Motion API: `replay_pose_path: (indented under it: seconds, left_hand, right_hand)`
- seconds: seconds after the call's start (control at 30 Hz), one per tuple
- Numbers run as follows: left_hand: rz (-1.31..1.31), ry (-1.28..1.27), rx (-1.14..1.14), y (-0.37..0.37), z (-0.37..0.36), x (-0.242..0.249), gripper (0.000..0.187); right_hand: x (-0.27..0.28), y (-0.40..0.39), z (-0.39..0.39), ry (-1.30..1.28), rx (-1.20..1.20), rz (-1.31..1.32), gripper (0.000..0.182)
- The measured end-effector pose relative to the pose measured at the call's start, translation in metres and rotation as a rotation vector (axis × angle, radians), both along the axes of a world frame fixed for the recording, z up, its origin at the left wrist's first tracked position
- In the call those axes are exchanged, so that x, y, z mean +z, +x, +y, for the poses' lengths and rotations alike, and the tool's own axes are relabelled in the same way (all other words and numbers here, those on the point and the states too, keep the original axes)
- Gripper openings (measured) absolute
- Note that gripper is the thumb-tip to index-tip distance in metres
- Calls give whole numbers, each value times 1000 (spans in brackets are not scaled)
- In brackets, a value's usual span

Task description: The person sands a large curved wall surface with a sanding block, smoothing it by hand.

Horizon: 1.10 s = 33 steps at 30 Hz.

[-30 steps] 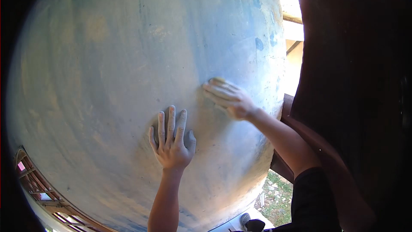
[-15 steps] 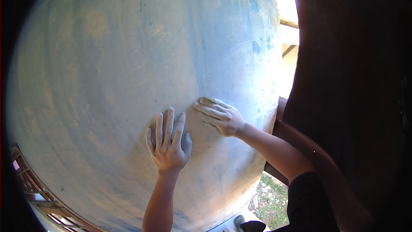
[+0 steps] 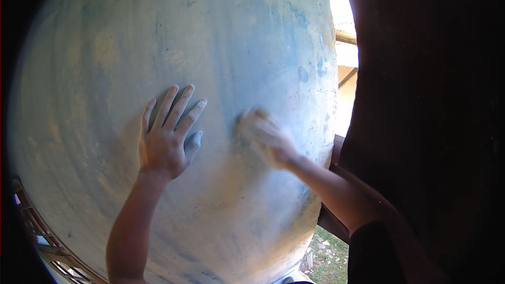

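A weathered blue-grey wall (image 3: 210, 63) with pale and tan stains fills most of the view and looks bulged. Against it lies my left hand (image 3: 168, 131), fingers spread and pointing up, holding nothing. To its right, my right hand (image 3: 265, 137) is at the wall, reaching in from the lower right. Motion smears its fingers, and whether anything is under them is hidden. Both hands look coated with pale dust, and a gap of wall separates them.
A brown window frame with bars (image 3: 47, 242) stands at the lower left. Along the right runs a dark surface (image 3: 421, 100), with a brown beam (image 3: 336, 221) near the wall's edge. Stony grass (image 3: 329, 257) shows at the lower right.
My left hand has moved up and to the left along the wall, its fingers still spread. My right hand has blurred, staying near its earlier place. The view has shifted slightly.
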<state>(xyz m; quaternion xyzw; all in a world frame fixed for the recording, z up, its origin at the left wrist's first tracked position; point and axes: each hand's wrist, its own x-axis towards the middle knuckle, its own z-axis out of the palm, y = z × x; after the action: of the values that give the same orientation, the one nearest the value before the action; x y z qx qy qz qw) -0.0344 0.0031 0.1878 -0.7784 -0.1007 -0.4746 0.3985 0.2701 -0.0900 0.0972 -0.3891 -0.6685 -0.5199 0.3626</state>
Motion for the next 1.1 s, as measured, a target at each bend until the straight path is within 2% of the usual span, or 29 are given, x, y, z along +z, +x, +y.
replay_pose_path:
  seconds: [0.03, 0.1, 0.17, 0.23, 0.3, 0.4, 0.43, 0.5, 0.53, 0.57, 0.67, 0.73, 0.77, 0.8, 0.83, 0.9, 0.93, 1.0, 1.03, 1.1]
  left_hand:
    - [3, 9, 2, 1, -2, 5, 64]
    - [61, 35, 35, 5, -3, 15, 64]
    - [65, 56, 48, 9, -1, 13, 63]
    - [74, 50, 66, 11, 1, 10, 63]
    - [66, 63, 100, 12, 2, 9, 62]
    - [48, 54, 101, 12, 0, 9, 62]
    - [48, 52, 104, 11, -1, 8, 62]
    - [53, 48, 109, 11, -3, 9, 63]
    - [55, 46, 117, 11, -3, 9, 63]
    - [67, 50, 111, 11, -2, 9, 64]
    - [94, 66, 109, 10, -3, 9, 66]
    - [102, 74, 101, 11, -4, 11, 66]
    - [99, 85, 97, 11, -3, 11, 66]
    - [95, 92, 91, 11, -2, 10, 66]
    - [97, 86, 83, 11, -1, 10, 66]
    - [90, 96, 83, 11, 1, 9, 66]
    - [86, 88, 78, 11, 0, 8, 66]
    - [90, 64, 81, 13, -3, 10, 66]
    - [86, 68, 77, 13, -3, 11, 66]
    - [96, 63, 67, 13, -4, 11, 66]
  right_hand:
    - [-9, -25, -24, -252, -64, -27, 53]
    - [-6, 1, -28, -306, -93, -190, 52]
    - [14, 40, -30, -62, -179, -94, 51]
    - [37, 96, -34, 105, -25, 321, 49]
    - [76, 96, -60, 237, -206, 418, 50]
    - [80, 65, -38, 198, -217, 456, 51]
    - [73, 44, -36, 104, -235, 374, 52]
    - [48, 15, -15, 33, -76, 143, 55]
    - [33, 0, -9, -32, -102, 21, 56]
    - [17, -16, -11, -124, -71, -35, 55]
    - [13, -23, -33, -157, -77, -124, 52]
    - [28, 13, -21, -16, 97, -71, 51]
    - [29, 41, -23, 32, -86, 39, 47]
    - [38, 71, -22, 85, 25, 213, 47]
    - [36, 131, -20, -2, -17, 736, 41]
    - [79, 93, -65, 362, -158, 659, 53]
    - [81, 97, -60, 399, -230, 632, 51]
    - [54, 87, -23, -51, 159, 828, 49]
    - [39, 60, -8, -97, 716, 937, 50]
    - [22, 5, -27, 39, -134, 33, 57]
